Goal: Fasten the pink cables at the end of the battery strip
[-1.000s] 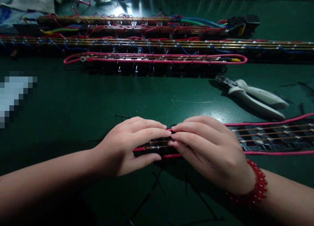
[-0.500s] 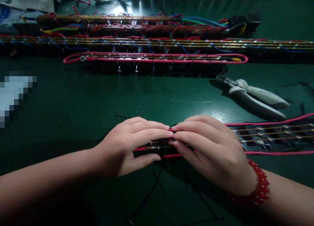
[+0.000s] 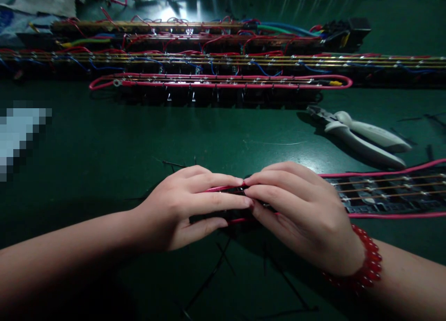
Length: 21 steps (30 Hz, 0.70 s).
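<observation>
Across a long dark strip with brass-coloured rails (image 3: 369, 188) and a pink wire (image 3: 397, 215) along each side, both my hands meet at the fingertips. My left hand (image 3: 181, 198) lies over its left part with fingers stretched and spread; the thumb touches the near wire, another finger reaches the far wire. Its index fingertip meets the right thumb. My right hand (image 3: 303, 205), wearing a red bead bracelet (image 3: 370, 256), is closed in a pinch by the far wire. Whatever is between those fingertips is hidden. My hands cover the strip's middle and left end.
White-handled cutting pliers (image 3: 365, 137) lie behind the right hand. A similar strip with a looped pink wire (image 3: 219, 85) lies farther back, before longer wired assemblies (image 3: 195, 56). Thin black pieces (image 3: 209, 274) are scattered on the green table (image 3: 139, 130). A pixelated patch covers the left edge.
My left index finger has moved toward me and slightly right, away from the other fingers, exposing some far pink wire. My right hand stays almost in place, still pinched.
</observation>
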Motion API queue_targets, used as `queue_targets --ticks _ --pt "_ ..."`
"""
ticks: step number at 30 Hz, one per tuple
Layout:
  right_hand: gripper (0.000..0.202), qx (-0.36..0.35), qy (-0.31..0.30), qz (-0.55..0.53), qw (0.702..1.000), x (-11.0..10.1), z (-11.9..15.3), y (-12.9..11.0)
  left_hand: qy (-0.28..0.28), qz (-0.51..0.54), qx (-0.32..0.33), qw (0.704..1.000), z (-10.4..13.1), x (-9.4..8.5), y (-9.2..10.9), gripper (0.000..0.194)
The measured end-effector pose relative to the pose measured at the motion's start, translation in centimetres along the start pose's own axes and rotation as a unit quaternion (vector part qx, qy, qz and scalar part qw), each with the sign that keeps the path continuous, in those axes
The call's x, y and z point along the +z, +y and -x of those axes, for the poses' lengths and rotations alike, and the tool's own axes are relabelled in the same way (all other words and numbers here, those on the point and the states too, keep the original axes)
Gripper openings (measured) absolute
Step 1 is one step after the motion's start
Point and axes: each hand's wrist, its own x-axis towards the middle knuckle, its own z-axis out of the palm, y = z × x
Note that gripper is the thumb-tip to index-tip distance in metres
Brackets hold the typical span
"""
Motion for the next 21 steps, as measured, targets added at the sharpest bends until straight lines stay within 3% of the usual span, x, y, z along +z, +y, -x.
queue_targets --ticks 21 --pt "0.005 0.0 0.005 0.006 1.0 0.12 0.0 -0.01 -0.015 0.003 -0.03 0.999 -0.01 -0.11 0.37 0.039"
